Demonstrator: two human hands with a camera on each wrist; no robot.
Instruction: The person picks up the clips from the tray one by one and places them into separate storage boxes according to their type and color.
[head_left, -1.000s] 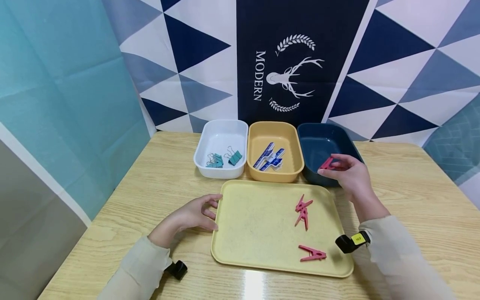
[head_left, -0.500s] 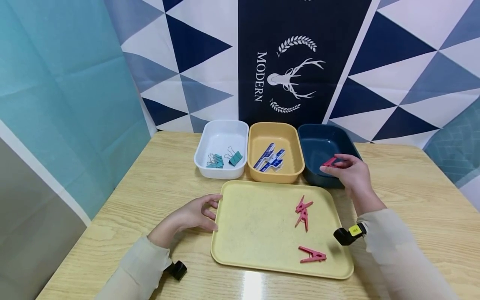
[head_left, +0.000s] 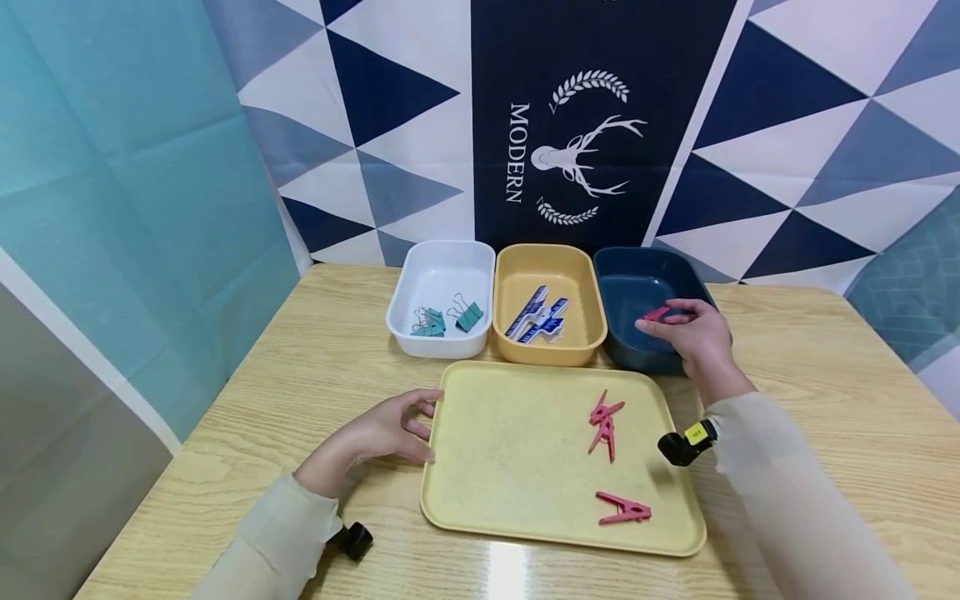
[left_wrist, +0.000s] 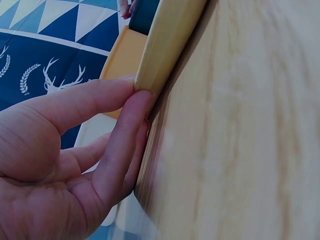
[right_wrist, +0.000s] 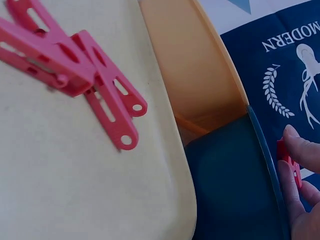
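Note:
My right hand (head_left: 701, 340) pinches a pink-red clothespin (head_left: 656, 313) between thumb and fingers, over the dark blue bin (head_left: 633, 287). The right wrist view shows this hand at its right edge, partly cut off. On the pale yellow tray (head_left: 510, 454) lie three more clothespins: two overlapping (head_left: 604, 423) towards the far right, and one single clothespin (head_left: 624, 508) near the front right. My left hand (head_left: 386, 429) is at the tray's left edge, and in the left wrist view its thumb and fingers grip the rim (left_wrist: 162, 47).
Behind the tray, a white bin (head_left: 405, 292) holds teal binder clips (head_left: 467, 315). Beside it, an orange-yellow bin (head_left: 551, 258) contains blue-and-white clips (head_left: 546, 321). The bins stand side by side on the wooden table (head_left: 322, 333), with a patterned cloth (head_left: 562, 75) hanging behind.
My right wrist and sleeve have shifted forward and left, with the hand moving slightly deeper over the dark blue bin. The held clothespin shows less of itself. My left hand stays put.

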